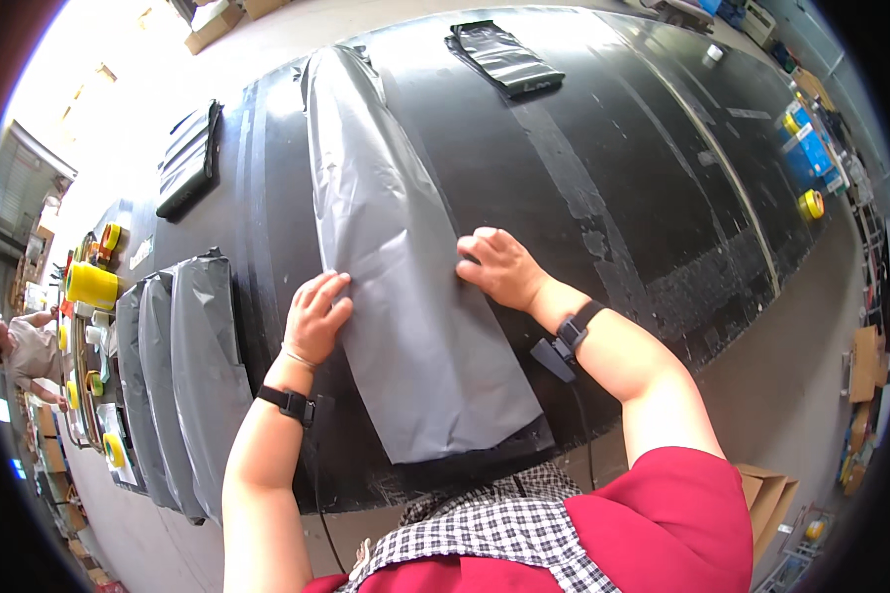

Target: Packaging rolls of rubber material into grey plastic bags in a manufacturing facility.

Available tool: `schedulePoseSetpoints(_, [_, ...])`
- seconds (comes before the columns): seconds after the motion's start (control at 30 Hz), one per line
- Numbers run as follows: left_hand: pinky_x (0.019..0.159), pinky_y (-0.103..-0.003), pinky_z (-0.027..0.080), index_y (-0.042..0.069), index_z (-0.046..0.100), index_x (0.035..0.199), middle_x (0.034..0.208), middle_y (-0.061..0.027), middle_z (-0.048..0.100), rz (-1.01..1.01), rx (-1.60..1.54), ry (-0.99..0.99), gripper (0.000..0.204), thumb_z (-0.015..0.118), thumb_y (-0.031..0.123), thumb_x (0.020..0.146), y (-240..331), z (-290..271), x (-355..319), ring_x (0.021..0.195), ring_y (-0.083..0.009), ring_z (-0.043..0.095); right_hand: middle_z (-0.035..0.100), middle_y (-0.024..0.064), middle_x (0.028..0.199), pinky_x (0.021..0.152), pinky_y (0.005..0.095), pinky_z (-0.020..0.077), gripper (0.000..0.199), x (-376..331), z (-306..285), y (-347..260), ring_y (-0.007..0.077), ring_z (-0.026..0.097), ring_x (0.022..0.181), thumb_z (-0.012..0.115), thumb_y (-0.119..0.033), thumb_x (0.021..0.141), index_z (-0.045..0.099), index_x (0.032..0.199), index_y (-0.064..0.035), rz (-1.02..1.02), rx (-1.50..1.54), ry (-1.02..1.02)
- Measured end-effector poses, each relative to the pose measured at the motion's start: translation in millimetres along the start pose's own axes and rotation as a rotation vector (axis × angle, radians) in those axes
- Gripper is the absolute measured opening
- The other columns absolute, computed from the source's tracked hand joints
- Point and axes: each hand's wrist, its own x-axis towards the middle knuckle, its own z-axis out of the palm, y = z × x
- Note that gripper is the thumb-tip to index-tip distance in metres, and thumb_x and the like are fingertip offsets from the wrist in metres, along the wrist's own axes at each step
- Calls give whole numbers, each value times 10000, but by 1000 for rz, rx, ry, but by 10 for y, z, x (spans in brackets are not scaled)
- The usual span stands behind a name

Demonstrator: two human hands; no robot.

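Note:
A long grey plastic sheet (391, 227), black at its near and far ends, lies lengthwise in front of me on a black table (663, 227). My left hand (314, 316) is at its left edge, fingers bent over the plastic and thumb close to them. Across from it, my right hand (504, 267) has its fingers curled and pinched at the right edge. The plastic between the hands is lightly creased and looks folded into a strip. The palms and the undersides of the fingertips are hidden.
Several folded grey sheets (198, 336) lie at the left table edge, near a yellow tape roll (92, 286). Folded black bundles rest at the far left (190, 158) and far middle (504, 57). More tape (811, 205) sits far right. A person (32, 351) stands at left.

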Motion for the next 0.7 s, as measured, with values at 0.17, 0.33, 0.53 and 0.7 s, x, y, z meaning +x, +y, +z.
schedulePoseSetpoints(0.17, [972,-443,467,63,507,852,1303,-136,583,-65,-18,52,146,618,26,764,-84,-75,-143,1210,-331,548,531,38,1243,1005,372,430,198,-60,-8,73,242,499,1202,635,-141,790,539,959,-180,-41,162,62])
schedulePoseSetpoints(0.33, [1027,-402,466,133,629,1030,1312,-101,590,108,-55,-85,284,618,72,753,-82,-124,246,1253,-281,535,482,60,1440,1082,367,408,415,313,-3,143,234,435,1350,621,-70,788,559,1188,-165,-306,270,-102])
schedulePoseSetpoints(0.53, [875,-308,545,73,700,1083,1066,-72,712,-443,-724,-37,330,591,-69,805,-164,74,58,1008,-213,681,681,86,1152,900,326,537,373,296,130,246,280,652,1071,664,-99,778,657,1151,-111,31,892,-83])
schedulePoseSetpoints(0.7, [816,-290,539,-72,666,1080,1005,-103,695,-1238,-1946,-1,221,551,34,923,-41,61,-510,917,-156,651,700,42,1056,823,316,537,259,145,-52,-141,142,647,940,604,-101,925,682,1134,31,1155,1961,-382])
